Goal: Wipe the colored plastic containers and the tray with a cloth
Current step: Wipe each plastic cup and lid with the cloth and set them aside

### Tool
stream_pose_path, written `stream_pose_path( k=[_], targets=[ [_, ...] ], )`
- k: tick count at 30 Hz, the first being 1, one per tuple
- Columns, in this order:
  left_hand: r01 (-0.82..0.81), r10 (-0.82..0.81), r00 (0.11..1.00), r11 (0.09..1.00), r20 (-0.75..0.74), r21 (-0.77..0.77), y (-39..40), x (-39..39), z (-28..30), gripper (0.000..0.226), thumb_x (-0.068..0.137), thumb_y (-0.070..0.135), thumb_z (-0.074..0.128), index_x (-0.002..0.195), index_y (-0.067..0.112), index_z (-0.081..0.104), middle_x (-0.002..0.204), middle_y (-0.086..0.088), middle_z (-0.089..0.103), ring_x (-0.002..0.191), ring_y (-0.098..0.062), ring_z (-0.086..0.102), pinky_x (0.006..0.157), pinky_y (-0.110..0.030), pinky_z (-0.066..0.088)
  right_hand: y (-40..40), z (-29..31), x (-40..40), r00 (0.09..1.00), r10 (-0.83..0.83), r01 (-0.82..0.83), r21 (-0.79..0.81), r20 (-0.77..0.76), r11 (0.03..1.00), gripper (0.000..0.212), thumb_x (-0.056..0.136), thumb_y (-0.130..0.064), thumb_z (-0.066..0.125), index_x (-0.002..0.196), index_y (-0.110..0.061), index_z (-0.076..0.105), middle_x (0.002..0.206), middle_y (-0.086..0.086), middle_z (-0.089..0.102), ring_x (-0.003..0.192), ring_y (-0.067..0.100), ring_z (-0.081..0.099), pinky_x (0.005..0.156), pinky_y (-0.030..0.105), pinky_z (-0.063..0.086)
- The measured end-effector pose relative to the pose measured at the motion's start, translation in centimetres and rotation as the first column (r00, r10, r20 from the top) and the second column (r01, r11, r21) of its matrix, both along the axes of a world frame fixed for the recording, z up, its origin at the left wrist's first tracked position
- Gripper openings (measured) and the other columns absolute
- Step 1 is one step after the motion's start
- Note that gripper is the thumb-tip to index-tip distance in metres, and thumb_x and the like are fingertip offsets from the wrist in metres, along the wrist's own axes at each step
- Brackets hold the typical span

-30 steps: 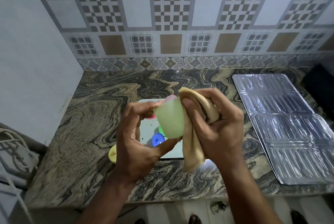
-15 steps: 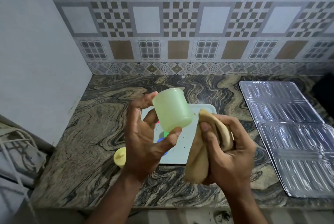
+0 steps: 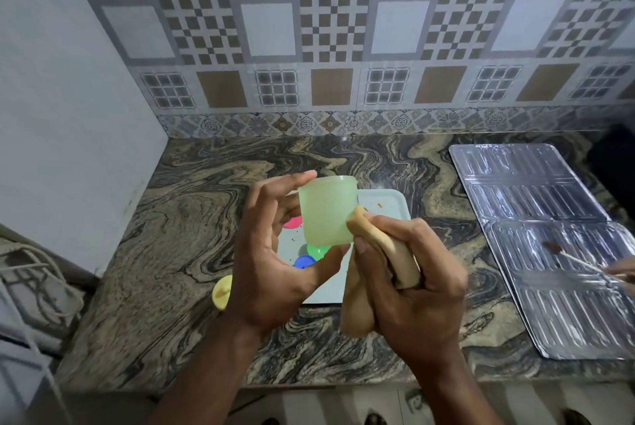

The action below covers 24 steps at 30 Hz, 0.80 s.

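My left hand [image 3: 271, 263] holds a pale green plastic container [image 3: 326, 210] upright above the tray, thumb under its base and fingers at its rim. My right hand [image 3: 412, 287] grips a bunched beige cloth [image 3: 357, 297], whose top touches the container's lower right side. Below them lies a pale tray [image 3: 388, 205] with crumbs on it. On the tray I see a pink lid [image 3: 293, 222], a green lid [image 3: 318, 249] and a blue lid [image 3: 304, 261], partly hidden by my left hand. A yellow container [image 3: 221, 292] sits on the counter left of the tray.
The marbled stone counter [image 3: 192, 218] runs to a white wall on the left and a tiled wall behind. A large ribbed silver foil sheet [image 3: 549, 246] covers the right side, with a thin stick [image 3: 580, 263] held at its right edge. Cables [image 3: 31, 280] hang at far left.
The green container has turned from tilted to upright in my left hand. My right hand with the cloth drew off it, then came back against its lower right side.
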<state>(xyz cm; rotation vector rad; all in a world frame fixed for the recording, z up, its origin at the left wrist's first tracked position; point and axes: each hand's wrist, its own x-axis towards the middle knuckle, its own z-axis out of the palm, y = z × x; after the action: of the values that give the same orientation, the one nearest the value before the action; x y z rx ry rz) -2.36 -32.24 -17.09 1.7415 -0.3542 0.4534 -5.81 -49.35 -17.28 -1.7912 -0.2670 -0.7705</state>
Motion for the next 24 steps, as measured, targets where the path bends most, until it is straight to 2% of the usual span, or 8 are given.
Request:
stream_pose_path(
  k=[4,7,10,12,15,18,20,24],
  targets=[
    [-0.082,0.072,0.995,0.987,0.076,0.135,0.3,0.0,0.5,0.069,0.072,0.035,0.094,0.131,0.027,0.060,0.129,-0.003,0.059,0.116,-0.021,0.065,0.097,-0.043,0.057,0.3,0.7,0.0,0.999,-0.034,0.036,-0.042,0.033,0.998,0.018,0.091,-0.012,0.077,0.108,-0.014,0.074,0.093,0.003,0.072,0.078,0.019,0.071,0.066,0.035,0.055],
    [-0.112,0.089,0.988,0.976,0.124,0.187,0.1,-0.4,0.4,0.067,0.071,0.032,0.096,0.128,0.028,0.061,0.123,0.002,0.062,0.110,-0.025,0.065,0.091,-0.050,0.056,0.7,2.1,0.3,0.998,-0.043,0.048,-0.103,0.046,0.994,0.013,0.091,-0.014,0.079,0.104,-0.010,0.077,0.092,0.002,0.073,0.079,0.016,0.070,0.069,0.030,0.055],
    [-0.093,0.078,0.988,0.989,0.134,0.112,0.5,-0.3,0.1,0.074,0.069,0.023,0.099,0.131,0.032,0.060,0.119,-0.010,0.063,0.110,-0.037,0.065,0.093,-0.061,0.053,0.9,3.3,1.3,0.998,-0.061,0.062,-0.063,0.021,0.996,0.013,0.093,-0.018,0.076,0.105,-0.012,0.077,0.098,-0.005,0.076,0.088,0.011,0.073,0.076,0.026,0.057],
    [-0.073,0.063,0.990,0.995,0.128,0.074,0.5,-0.4,0.2,0.076,0.068,0.021,0.100,0.131,0.033,0.058,0.123,-0.014,0.064,0.112,-0.040,0.065,0.096,-0.062,0.053,0.8,3.8,2.0,1.000,-0.022,0.023,0.031,-0.022,0.999,0.012,0.093,-0.017,0.075,0.105,-0.016,0.077,0.100,-0.007,0.077,0.089,0.009,0.074,0.077,0.028,0.057],
    [-0.048,0.052,0.993,0.998,0.104,-0.041,0.1,-0.6,0.2,0.076,0.068,0.018,0.098,0.130,0.024,0.055,0.129,-0.014,0.063,0.118,-0.037,0.065,0.099,-0.060,0.054,0.4,3.8,2.5,0.996,0.046,-0.037,0.114,-0.075,0.993,0.012,0.092,-0.014,0.076,0.104,-0.017,0.077,0.097,-0.009,0.078,0.086,0.010,0.074,0.077,0.031,0.057],
    [-0.044,0.050,0.999,0.969,0.020,-0.241,-0.3,-0.9,0.1,0.076,0.065,0.016,0.096,0.126,0.025,0.052,0.132,-0.015,0.060,0.118,-0.041,0.066,0.095,-0.072,0.051,0.2,2.9,1.8,0.984,0.098,-0.079,0.134,-0.147,0.988,0.017,0.090,-0.009,0.078,0.103,-0.020,0.078,0.093,-0.013,0.078,0.083,0.004,0.072,0.075,0.022,0.055],
    [-0.059,0.050,0.998,0.943,-0.036,-0.326,-0.3,-0.8,0.3,0.075,0.064,0.015,0.096,0.123,0.025,0.051,0.128,-0.014,0.057,0.114,-0.042,0.066,0.090,-0.076,0.051,0.1,2.2,1.1,0.978,0.120,-0.096,0.143,-0.171,0.985,0.021,0.089,-0.004,0.078,0.102,-0.020,0.077,0.092,-0.015,0.077,0.080,0.000,0.071,0.074,0.017,0.053],
    [-0.055,0.028,0.995,0.950,-0.092,-0.306,-0.2,-0.3,0.3,0.074,0.065,0.018,0.097,0.122,0.020,0.050,0.125,-0.023,0.059,0.115,-0.045,0.063,0.093,-0.074,0.049,0.3,1.9,0.3,0.995,0.035,-0.018,0.191,-0.089,0.982,0.017,0.089,-0.007,0.077,0.098,-0.021,0.071,0.089,-0.019,0.073,0.077,-0.004,0.066,0.073,0.011,0.050]
  ],
)
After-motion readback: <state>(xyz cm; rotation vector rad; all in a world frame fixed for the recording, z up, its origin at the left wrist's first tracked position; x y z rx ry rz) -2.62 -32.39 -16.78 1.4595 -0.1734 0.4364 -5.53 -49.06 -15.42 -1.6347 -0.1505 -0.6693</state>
